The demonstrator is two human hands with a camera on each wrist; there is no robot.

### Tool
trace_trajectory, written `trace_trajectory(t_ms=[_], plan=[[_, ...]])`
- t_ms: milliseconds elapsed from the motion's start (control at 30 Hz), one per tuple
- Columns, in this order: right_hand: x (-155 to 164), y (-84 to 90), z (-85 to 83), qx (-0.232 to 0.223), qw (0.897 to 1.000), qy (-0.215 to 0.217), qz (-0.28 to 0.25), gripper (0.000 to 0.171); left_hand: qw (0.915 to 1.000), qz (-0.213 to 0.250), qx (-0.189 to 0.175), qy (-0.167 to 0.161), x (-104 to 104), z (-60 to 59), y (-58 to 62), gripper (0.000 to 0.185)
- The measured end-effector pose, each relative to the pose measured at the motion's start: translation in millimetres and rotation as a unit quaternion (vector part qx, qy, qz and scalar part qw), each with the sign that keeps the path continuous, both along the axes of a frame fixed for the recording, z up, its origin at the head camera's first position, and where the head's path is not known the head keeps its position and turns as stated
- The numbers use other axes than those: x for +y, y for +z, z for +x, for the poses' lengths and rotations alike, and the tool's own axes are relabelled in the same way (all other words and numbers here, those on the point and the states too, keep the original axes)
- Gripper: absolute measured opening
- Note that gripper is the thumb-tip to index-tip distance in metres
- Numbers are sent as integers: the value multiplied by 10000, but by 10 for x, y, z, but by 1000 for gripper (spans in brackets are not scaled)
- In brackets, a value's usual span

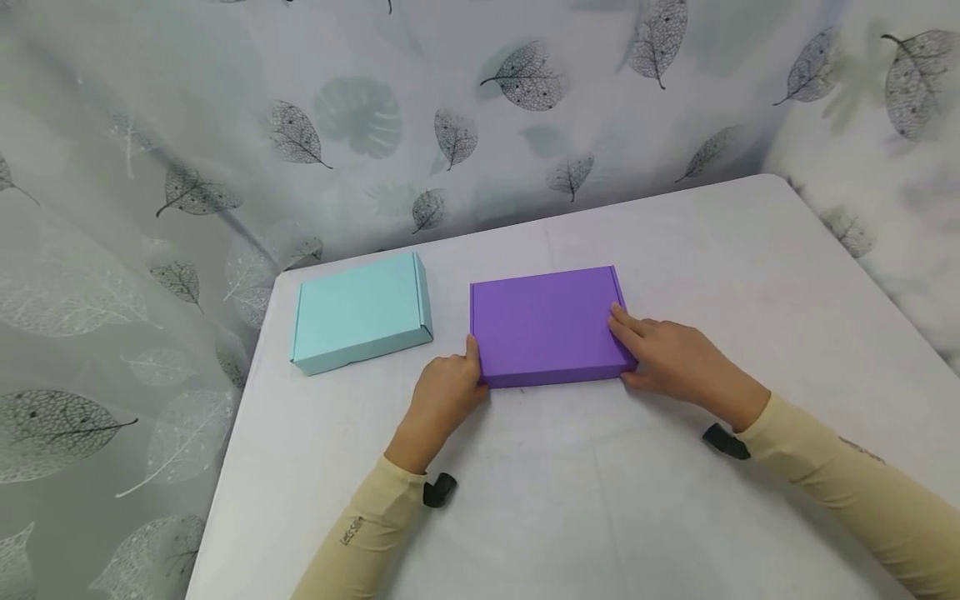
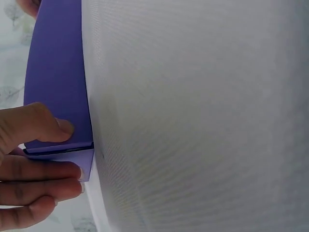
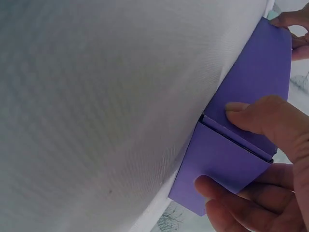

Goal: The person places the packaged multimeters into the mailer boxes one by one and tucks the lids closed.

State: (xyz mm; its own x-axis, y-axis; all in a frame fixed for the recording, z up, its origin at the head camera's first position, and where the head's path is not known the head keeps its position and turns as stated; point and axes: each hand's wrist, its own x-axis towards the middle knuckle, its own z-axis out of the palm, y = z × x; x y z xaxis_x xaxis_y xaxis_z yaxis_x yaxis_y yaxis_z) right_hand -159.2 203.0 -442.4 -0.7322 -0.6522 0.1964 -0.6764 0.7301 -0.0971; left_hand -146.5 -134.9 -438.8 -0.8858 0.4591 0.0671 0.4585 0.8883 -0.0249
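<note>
A flat purple cardboard box (image 1: 551, 325) with its lid closed lies on the white table, between both hands. My left hand (image 1: 447, 383) grips its near left corner; in the left wrist view the thumb presses the front wall and the other fingers lie along the short side. At the near right corner my right hand (image 1: 667, 354) holds the box the same way, its thumb on the front wall and fingers against the end panel, as the right wrist view shows. Left of it sits a closed light-teal box (image 1: 360, 312), untouched by either hand.
The white-covered table (image 1: 540, 500) reaches back to a curtain (image 1: 360, 192) printed with leaves, which also hangs along the left and right sides. A narrow gap of tabletop separates the two boxes. Both forearms wear beige sleeves, with small black devices at the wrists.
</note>
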Motion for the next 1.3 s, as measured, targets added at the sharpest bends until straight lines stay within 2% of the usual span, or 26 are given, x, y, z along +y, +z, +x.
trace_trajectory(t_ms=[233,533,767,1067,1300], plan=[[6,-24,-9,282,9994,198,89,79,9997,-196,134,-26,17,-6,4,75],[-20,17,26,240,9990,203,326,80,9984,-442,329,-154,16,18,-18,75],[-43,-5,9,661,9964,212,478,83,9974,-500,488,-178,47,23,-4,72],[-106,61,4,460,9973,-76,568,80,9948,-396,869,-347,11,5,19,67],[-115,69,40,390,9968,-132,680,84,9982,-243,460,-289,31,-7,21,67]])
